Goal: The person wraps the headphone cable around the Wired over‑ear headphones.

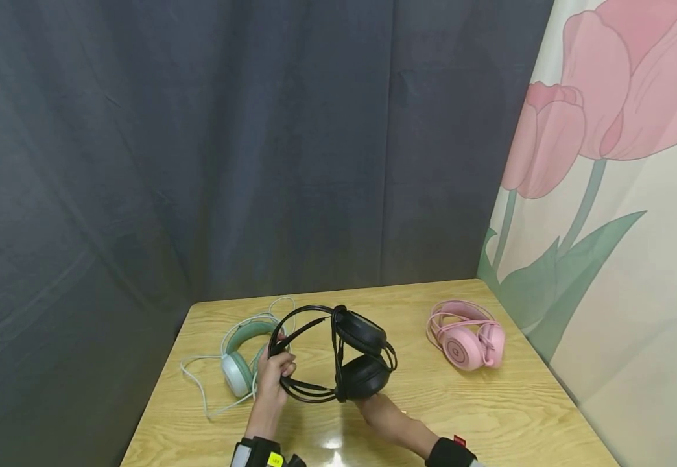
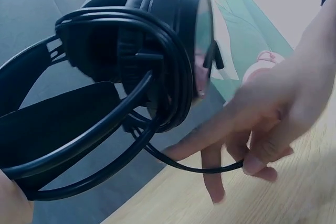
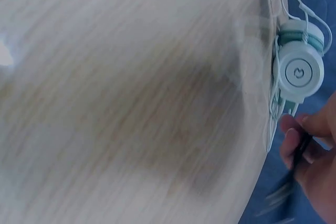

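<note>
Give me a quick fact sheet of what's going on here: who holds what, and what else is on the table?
Left hand: grips the headband of the black headphones
Right hand: pinches the black cable under the ear cups
Black headphones: lifted above the wooden table, cable looped round the ear cups
Left of them: green headphones with a pale cable, lying on the table
Right of them: pink headphones, lying on the table
</note>
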Available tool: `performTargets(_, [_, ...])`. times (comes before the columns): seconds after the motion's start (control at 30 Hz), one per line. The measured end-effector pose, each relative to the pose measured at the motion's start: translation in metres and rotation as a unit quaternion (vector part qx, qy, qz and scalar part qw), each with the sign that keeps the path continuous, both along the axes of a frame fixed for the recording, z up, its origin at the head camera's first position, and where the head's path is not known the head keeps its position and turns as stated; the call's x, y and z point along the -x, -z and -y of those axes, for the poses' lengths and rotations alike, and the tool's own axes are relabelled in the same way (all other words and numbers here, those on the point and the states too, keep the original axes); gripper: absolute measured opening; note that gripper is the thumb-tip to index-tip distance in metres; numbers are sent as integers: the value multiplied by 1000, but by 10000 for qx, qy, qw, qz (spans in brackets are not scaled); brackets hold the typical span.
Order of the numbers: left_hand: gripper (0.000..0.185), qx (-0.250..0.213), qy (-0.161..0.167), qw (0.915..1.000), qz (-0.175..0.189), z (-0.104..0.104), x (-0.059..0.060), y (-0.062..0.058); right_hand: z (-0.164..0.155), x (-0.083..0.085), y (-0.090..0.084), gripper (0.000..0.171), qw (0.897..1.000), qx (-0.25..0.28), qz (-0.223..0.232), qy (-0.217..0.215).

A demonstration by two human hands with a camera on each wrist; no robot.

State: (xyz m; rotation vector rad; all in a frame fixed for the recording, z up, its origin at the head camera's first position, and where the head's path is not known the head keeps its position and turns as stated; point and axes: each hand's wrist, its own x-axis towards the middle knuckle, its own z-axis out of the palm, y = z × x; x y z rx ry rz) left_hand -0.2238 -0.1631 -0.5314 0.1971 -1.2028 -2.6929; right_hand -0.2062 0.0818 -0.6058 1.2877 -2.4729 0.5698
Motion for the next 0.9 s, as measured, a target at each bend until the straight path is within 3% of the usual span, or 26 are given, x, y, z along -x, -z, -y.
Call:
performTargets(0.07, [43,-64,-110,9999,114,0,0,0,1,-3,0,45,9987,-447,-257,-6])
performTargets(0.13, [43,-93,-224,9995,205,-1,1,1,2,-5,-1,49,9980,-587,-225,9])
performTargets(0.37, [44,325,-725,9959,426,1,2,4,10,-7,-11,31,9984,-509,-215,-102])
performTargets(0.53, [43,886,-1221,9863,667,3,1,8,10,-9,-23,36,9972,-467,-456,-352])
performTargets(0.7, [40,1433,-1488,9756,749,5,-1,10,3,-10,-34,39,9950,-466,-749,-471])
performTargets(0.9, [41,1561,-1643,9695,937,6,-2,9,-1,-11,-43,36,9914,-382,-1080,-634])
